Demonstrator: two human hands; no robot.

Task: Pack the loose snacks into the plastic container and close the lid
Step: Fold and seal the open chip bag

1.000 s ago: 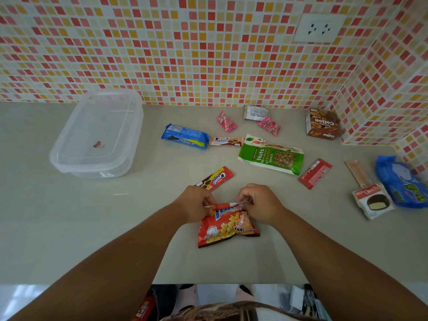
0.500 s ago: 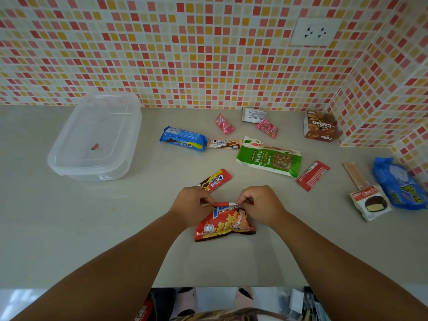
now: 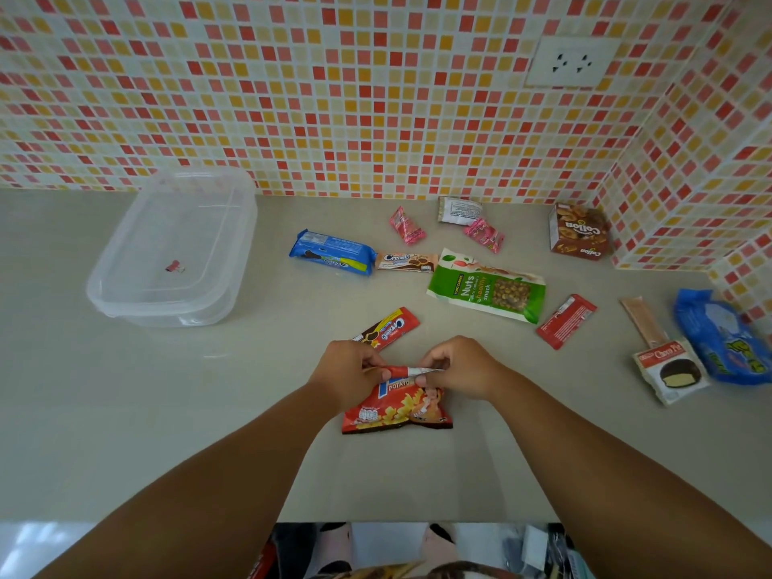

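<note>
where mosaic tiles meet counter

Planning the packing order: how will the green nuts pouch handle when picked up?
The green flat plastic nuts pouch looks limp and crinkled, so it will probably sag from one corner. Nuts showing through its window suggest some weight. Lying flat on the grey countertop, it shouldn't roll.

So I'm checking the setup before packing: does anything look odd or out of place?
One thing: a small pink binder clip, no snack, lies on the lid of the closed clear plastic container, which must open before packing.
</note>
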